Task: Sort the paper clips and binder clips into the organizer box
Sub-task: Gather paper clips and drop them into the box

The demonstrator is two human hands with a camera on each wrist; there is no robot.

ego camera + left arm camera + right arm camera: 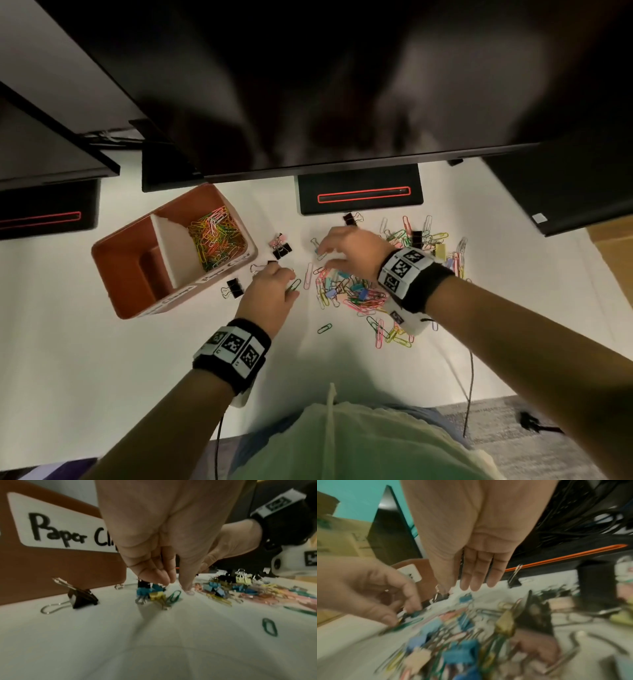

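Note:
A brown organizer box stands at the left; its right compartment holds coloured paper clips, and a label reads "Paper Cl…". My left hand hovers low beside the box, its curled fingers pinching a green paper clip together with small blue and yellow binder clips. A mixed pile of clips lies to the right. Over its far edge my right hand is spread with straight fingers, holding nothing.
Black binder clips lie loose by the box, and by the monitor base. A lone green paper clip lies nearer me. Monitors overhang the back of the table. A cable crosses the table's near right edge.

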